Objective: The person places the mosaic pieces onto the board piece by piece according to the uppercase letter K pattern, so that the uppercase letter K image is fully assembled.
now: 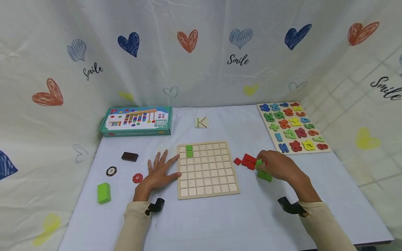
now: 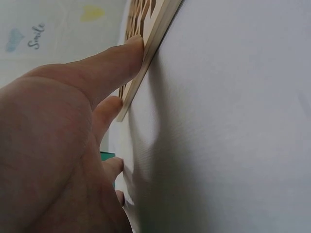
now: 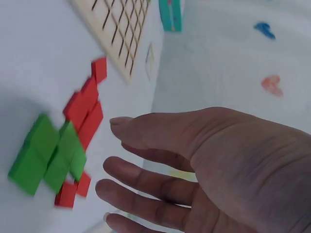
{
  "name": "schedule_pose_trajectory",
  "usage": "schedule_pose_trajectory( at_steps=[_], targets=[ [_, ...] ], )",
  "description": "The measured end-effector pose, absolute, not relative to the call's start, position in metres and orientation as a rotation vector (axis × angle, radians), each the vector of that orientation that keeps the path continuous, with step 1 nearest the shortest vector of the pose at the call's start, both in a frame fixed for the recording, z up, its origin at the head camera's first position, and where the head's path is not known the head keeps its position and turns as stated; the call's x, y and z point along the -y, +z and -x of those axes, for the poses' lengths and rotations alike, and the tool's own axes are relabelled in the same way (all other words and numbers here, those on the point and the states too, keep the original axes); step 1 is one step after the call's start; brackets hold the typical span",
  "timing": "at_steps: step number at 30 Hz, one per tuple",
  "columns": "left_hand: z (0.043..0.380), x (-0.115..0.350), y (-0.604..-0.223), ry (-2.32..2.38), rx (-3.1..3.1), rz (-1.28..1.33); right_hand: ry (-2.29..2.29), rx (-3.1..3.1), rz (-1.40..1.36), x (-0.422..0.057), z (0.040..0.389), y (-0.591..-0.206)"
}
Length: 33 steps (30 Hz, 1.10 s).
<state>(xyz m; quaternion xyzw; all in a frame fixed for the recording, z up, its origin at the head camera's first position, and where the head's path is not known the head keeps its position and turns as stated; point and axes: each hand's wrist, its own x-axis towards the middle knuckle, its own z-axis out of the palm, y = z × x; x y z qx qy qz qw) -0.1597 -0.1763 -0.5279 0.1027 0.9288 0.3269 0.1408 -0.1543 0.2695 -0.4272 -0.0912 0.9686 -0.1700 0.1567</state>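
Observation:
A wooden grid board (image 1: 207, 170) lies in the middle of the white table, two green square tiles (image 1: 189, 151) sitting in its upper left cells. My left hand (image 1: 159, 173) is spread flat beside it, with thumb and index finger touching the board's left edge; the left wrist view shows the thumb tip against the rim. Over a small pile of tiles at the board's right hovers my right hand (image 1: 276, 165), fingers loosely bent. The right wrist view shows green tiles (image 3: 36, 150) and red tiles (image 3: 85, 111) lying below the fingertips, with nothing visible in the fingers.
A green game box (image 1: 136, 121) and a small pattern card (image 1: 201, 122) lie at the back. A board of colourful characters (image 1: 293, 129) is back right. To the left are a black block (image 1: 129, 156), a black chip (image 1: 111, 171), a red chip (image 1: 137, 178) and a green block (image 1: 103, 193).

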Motion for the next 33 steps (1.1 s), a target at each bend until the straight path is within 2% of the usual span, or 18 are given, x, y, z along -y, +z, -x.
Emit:
schedule_pose_trajectory(
  at_steps=[6, 17, 33],
  targets=[
    [0.161, 0.179, -0.525, 0.9, -2.677, -0.285, -0.518, -2.764, 0.191, -0.297, 0.156, -0.441],
    [0.158, 0.178, -0.526, 0.93, -2.674, -0.265, -0.552, -2.869, 0.198, -0.298, 0.169, -0.479],
    [0.159, 0.176, -0.531, 0.931, -2.685, -0.272, -0.644, -2.861, 0.117, -0.304, 0.172, -0.487]
  ],
)
